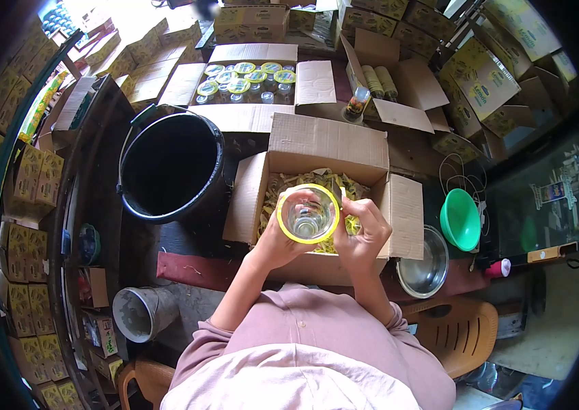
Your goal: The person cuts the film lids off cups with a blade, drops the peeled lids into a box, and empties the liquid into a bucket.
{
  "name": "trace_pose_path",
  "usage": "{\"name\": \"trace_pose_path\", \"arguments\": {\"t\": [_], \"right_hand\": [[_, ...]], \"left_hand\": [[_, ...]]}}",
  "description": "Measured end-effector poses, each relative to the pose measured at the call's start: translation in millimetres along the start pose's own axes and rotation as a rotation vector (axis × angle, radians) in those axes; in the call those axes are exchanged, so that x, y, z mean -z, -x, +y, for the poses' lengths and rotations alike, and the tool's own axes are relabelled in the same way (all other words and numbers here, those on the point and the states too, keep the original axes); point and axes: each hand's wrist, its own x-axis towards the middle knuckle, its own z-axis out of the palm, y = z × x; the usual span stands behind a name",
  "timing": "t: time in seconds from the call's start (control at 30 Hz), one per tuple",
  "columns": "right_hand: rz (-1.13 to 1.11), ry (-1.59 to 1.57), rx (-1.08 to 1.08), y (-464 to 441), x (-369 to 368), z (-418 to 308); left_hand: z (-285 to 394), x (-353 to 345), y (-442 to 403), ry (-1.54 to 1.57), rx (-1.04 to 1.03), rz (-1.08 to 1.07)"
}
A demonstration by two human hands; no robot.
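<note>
A clear glass with a yellow band round its rim is held up, mouth toward me. My left hand wraps round its left side. Close against the rim's right side, my right hand is closed with thumb and fingers pinched. A thin dark sliver shows at its fingertips, too small to name. Beneath both hands stands an open cardboard box full of crumpled yellow-green scraps, partly hidden by the glass and hands.
A black bucket stands left of the box. Behind it, another carton holds several glasses with yellow tops. To the right are a green bowl and a metal bowl. A grey bucket sits low on the left.
</note>
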Motion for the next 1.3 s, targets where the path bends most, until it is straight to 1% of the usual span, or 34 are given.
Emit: {"name": "trace_pose_path", "arguments": {"t": [0.13,0.4,0.5,0.6,0.7,0.93,1.0,1.3], "right_hand": [[-0.008,-0.018,-0.035,4,4,-3],[0.001,0.042,-0.067,9,9,-14],[-0.003,0.047,-0.047,11,7,-18],[0.015,0.034,-0.022,13,2,-16],[0.006,0.029,-0.01,13,0,-17],[0.057,0.118,0.031,10,-5,-18],[0.074,0.109,0.032,10,-7,-15],[0.059,0.074,0.026,5,-7,-13]], "left_hand": [[-4,2,0,0.064,0.014,0.018],[-1,0,-1,0.177,0.073,0.075],[-5,-1,-2,0.141,0.033,0.115],[-5,-3,0,0.034,-0.004,0.168],[-4,-1,2,-0.065,-0.023,0.175],[-3,-3,2,-0.092,0.001,0.185],[-1,-5,1,-0.059,-0.005,0.198],[2,-1,1,-0.111,-0.023,0.161]]}}
